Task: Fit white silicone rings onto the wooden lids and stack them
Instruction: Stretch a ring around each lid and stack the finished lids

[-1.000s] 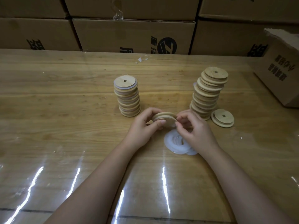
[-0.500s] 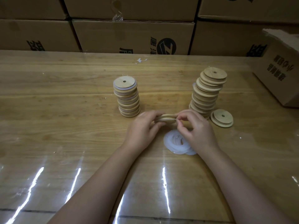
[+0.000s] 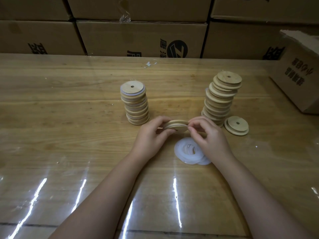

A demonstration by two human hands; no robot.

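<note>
A round wooden lid hangs just above the table, held edge-on between both hands. My left hand grips its left rim; my right hand pinches its right rim with thumb and forefinger. Whether a ring sits on this lid is hard to tell. A small pile of white silicone rings lies flat below my right hand. Left of the hands rises a stack of lids with white rings. To the right leans a taller stack of plain lids, and a single lid lies beside its foot.
Brown cardboard boxes form a wall along the table's far edge. Another carton stands on the table at the right. The wooden table has a glossy clear cover. A small white scrap lies near the far edge.
The lid has been turned between my fingers, from tilted towards me to nearly flat, edge-on. Both hands keep their place above the rings. The stacks have not moved.
</note>
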